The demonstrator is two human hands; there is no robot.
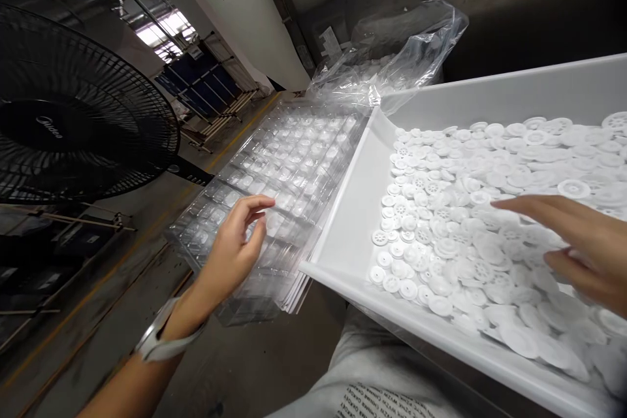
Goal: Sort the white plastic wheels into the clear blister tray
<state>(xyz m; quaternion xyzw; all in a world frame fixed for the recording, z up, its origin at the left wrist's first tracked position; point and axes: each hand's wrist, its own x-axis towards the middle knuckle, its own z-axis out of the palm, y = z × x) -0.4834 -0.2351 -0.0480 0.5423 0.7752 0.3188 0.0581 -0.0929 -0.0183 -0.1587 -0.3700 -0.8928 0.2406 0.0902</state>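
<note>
My left hand [240,232] hovers over a stack of clear plastic blister trays [313,157], its fingers loosely curled and the thumb apart from them, with nothing visible between. Several pockets of the top tray show whitish pieces inside. To the right, my right hand [578,235] is above a heap of small white plastic wheels [441,209], index finger stretched out and thumb apart. Nothing shows in its grasp. The round white pieces, some with spoke-like holes, lie loose in a large white bin [360,176].
A black fan [53,130] stands close on the left. Behind the trays lies a clear plastic bag [392,59]. The bin's near wall [416,333] rises in front of my lap. Racks with dark blue crates [196,88] stand farther back.
</note>
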